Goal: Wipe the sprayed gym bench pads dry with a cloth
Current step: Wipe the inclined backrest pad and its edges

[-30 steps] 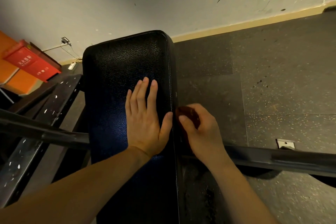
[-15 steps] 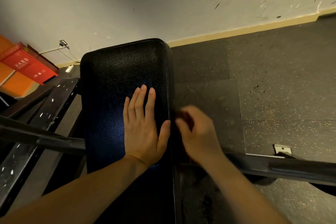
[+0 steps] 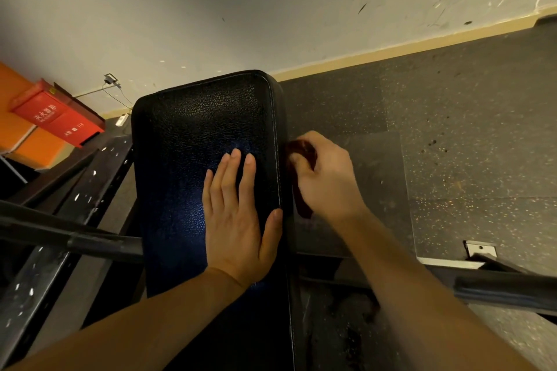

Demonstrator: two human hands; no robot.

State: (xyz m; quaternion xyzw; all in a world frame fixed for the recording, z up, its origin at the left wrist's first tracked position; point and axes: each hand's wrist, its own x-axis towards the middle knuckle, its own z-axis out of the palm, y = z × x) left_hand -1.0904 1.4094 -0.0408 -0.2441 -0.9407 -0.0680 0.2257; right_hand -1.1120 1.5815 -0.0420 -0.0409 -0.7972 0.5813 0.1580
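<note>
Bench pad (image 3: 193, 135) on speckled floor (image 3: 467, 144)

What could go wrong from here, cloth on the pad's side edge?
1. The right hand pinches only a bunched part of the dark red cloth; it could slip and drop to the floor.
2. The left hand lies flat on the bench pad; if wet, that patch stays unwiped.

Pad (image 3: 193, 135) top free beyond left hand (image 3: 238, 220); frame bars (image 3: 90, 242) flank sides.
</note>
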